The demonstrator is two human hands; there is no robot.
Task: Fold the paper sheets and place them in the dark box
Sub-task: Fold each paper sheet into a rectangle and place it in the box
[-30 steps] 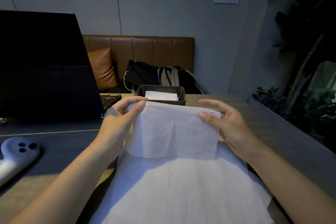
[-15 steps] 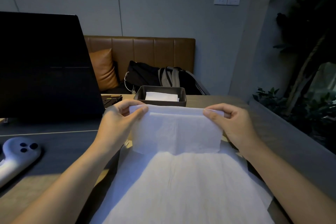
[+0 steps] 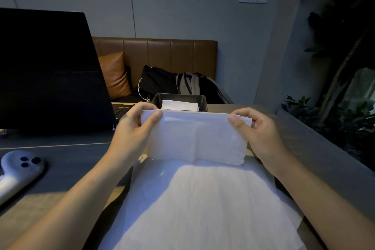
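Observation:
A white folded paper sheet [image 3: 195, 139] hangs in the air above the table, folded into a wide rectangle. My left hand [image 3: 134, 130] pinches its upper left corner and my right hand [image 3: 257, 130] pinches its upper right corner. Under it a stack of flat white paper sheets [image 3: 198, 205] lies on the table close to me. The dark box [image 3: 180, 98] stands just behind the held sheet, with a folded white sheet [image 3: 179, 105] inside it.
An open black laptop [image 3: 46, 69] stands at the left. A grey handheld device [image 3: 19, 170] with dark buttons lies at the near left. Behind the table are a brown bench [image 3: 162, 55] with bags [image 3: 182, 85], and plants [image 3: 334, 111] to the right.
Both hands have folded the held sheet over again, so it hangs shorter, and they now pinch its top corners tightly. The sheet has lifted slightly toward the box.

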